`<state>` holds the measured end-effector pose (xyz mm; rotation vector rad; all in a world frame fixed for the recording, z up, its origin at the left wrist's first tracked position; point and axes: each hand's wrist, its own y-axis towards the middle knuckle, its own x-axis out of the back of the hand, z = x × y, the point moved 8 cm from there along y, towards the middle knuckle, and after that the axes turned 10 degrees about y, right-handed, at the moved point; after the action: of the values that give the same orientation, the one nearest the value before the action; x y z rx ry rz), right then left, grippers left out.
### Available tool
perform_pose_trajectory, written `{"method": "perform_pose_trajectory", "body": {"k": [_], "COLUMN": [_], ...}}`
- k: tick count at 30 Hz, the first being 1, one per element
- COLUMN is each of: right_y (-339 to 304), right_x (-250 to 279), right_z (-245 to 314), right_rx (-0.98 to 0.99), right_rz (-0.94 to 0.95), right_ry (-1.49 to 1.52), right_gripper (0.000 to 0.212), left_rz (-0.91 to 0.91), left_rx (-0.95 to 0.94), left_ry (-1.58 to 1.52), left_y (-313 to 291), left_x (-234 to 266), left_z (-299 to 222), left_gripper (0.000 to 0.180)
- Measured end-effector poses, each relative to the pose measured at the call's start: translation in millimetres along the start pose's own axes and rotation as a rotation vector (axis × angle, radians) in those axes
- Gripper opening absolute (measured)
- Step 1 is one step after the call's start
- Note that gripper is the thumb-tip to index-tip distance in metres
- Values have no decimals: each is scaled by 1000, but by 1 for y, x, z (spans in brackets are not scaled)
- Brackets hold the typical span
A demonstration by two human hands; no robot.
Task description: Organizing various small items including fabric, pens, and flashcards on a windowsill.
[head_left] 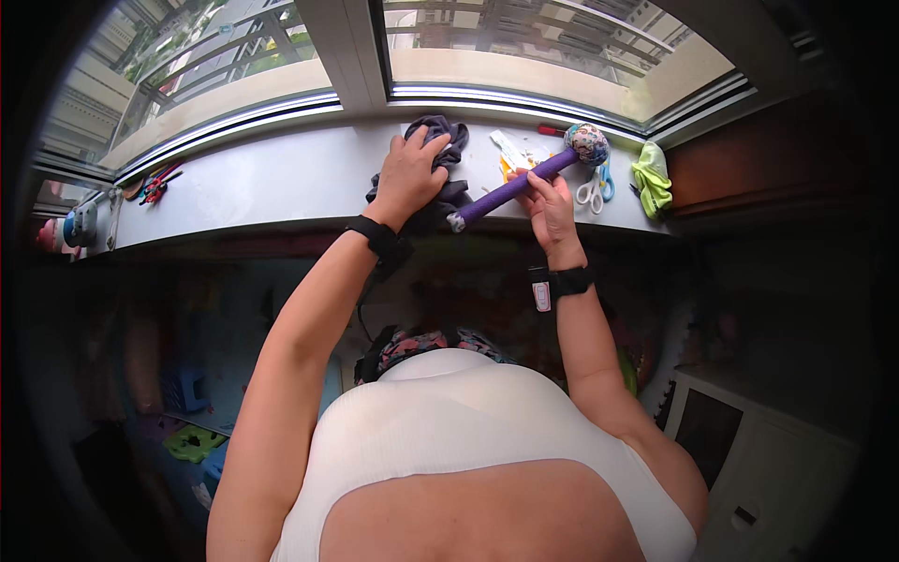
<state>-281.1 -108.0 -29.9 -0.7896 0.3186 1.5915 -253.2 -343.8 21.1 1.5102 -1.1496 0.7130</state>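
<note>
My right hand (551, 208) holds a purple stick (501, 197) between thumb and fingers, near its middle. A round, multicoloured patterned ball (587, 143) tops its far right end, and a small patterned tip (457, 223) finishes the near left end. The stick slants above the white sill (272, 178). To the left, my left hand (410, 178) grips a crumpled dark grey cloth (453, 140), with its fingers curled over the top. Part of the cloth hangs past the sill's front edge, close to the stick's left tip.
Scissors with white handles (590, 195) lie right of my right hand, beside a bright green cloth (653, 178). Behind the stick are a white strip (508, 148) and a red pen (551, 130). Pens and red-handled scissors (154, 185) sit far left. Windows rise along the back.
</note>
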Motion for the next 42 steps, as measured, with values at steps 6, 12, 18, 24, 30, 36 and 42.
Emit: {"method": "perform_pose_trajectory", "body": {"k": [6,12,18,24,30,36,42], "right_y": [-1,-34,-66,-56,-56,-56,-61], "right_x": [-13,-86,-99,-67,-66,-29,38], "right_z": [17,36,41,21,15,29,50], "right_rx": [41,182,113,19,-13,18,89], "right_rz": [70,195,421,325,269,160,-39], "right_ry": [18,-50,-370,-454,-407,-327,-308], "right_gripper": [28,39,33,27,25,25,20], "left_rz": [-185,234,-153,-433,-232,-18,61], "left_rx": [-84,72,450,1129,1264,1146,1030], "left_ry": [256,-107,-428,-702,-874,-611,-393], "left_y": [28,-24,-131,-183,-84,-64,-72], "left_x": [68,66,107,110,62,54,68], "left_z": [-55,-88,10,145,195,249,274], "left_gripper": [50,34,22,32,42,44,42]}}
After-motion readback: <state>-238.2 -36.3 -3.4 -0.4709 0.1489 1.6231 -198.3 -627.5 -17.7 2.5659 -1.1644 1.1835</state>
